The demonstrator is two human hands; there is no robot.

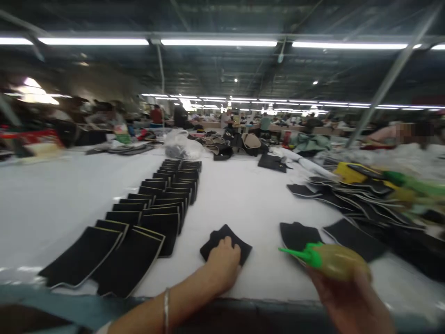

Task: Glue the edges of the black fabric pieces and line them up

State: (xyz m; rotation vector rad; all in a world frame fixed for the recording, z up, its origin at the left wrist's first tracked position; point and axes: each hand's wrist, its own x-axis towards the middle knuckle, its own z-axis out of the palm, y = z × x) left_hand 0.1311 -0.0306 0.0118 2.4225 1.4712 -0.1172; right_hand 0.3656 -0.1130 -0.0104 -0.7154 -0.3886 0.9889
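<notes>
A black fabric piece [227,234] lies on the white table at the middle front, with my left hand [224,262] on top of it, its fingers bent together over the cloth. My right hand [351,297] is wrapped round a yellowish glue bottle [342,262] with a green cap and a thin green nozzle that points left. Under the nozzle, another black piece [301,235] rests on the table. To the left, two overlapping rows of black pieces [134,260] with pale edges run away from me.
A loose pile of black pieces [361,197] covers the right side, beside a yellow item [354,172]. Clear plastic bags [182,144] and dark fabric bundles stand at the far edge of the white table [239,190]. Several people are in the background.
</notes>
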